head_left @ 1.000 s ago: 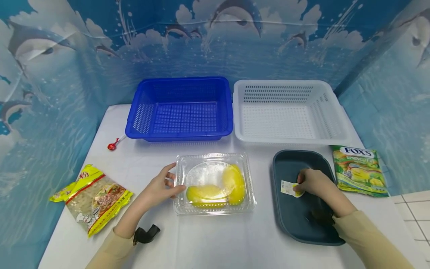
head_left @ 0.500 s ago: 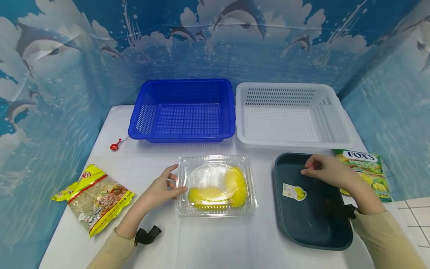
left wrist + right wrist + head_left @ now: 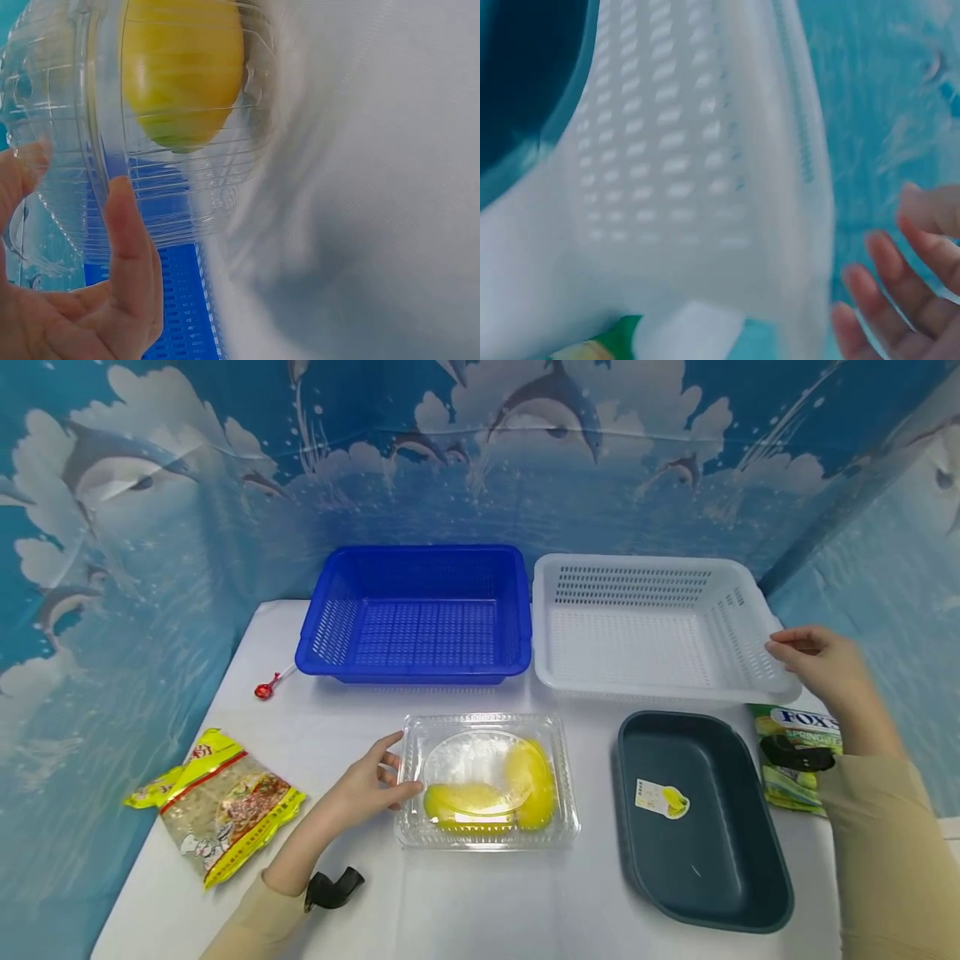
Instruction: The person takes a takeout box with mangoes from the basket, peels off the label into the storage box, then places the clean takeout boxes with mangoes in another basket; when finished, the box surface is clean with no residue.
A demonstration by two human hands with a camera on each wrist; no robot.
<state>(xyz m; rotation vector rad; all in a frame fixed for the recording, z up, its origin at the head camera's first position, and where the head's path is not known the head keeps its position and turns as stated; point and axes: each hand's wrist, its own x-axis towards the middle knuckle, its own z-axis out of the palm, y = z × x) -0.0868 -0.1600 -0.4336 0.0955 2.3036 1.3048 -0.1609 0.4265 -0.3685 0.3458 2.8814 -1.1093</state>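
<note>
A clear plastic clamshell box (image 3: 491, 718) with yellow, mango-like fruit (image 3: 534, 781) inside rests on the table. At its left edge my left hand (image 3: 367, 789) grips it, thumb over the lid and fingers against the side. The left wrist view shows one fruit (image 3: 184, 71) through the ribbed plastic. My right hand (image 3: 825, 664) is raised by the right rim of the white basket (image 3: 645, 689), fingers loosely bent. Nothing shows between those fingers in the right wrist view. A dark grey basin (image 3: 712, 860) holds a small label (image 3: 662, 798) with a yellow fruit picture.
Behind the box stands a blue basket (image 3: 412, 672), with a red lollipop (image 3: 264, 690) at its left. A yellow noodle packet (image 3: 225, 806) lies on the left. Under my right forearm is a green FOX'S candy bag (image 3: 776, 735), partly covered.
My right hand has left the basin, moving up and right to the white basket's rim. The label stays in the basin. My left hand keeps its place on the box.
</note>
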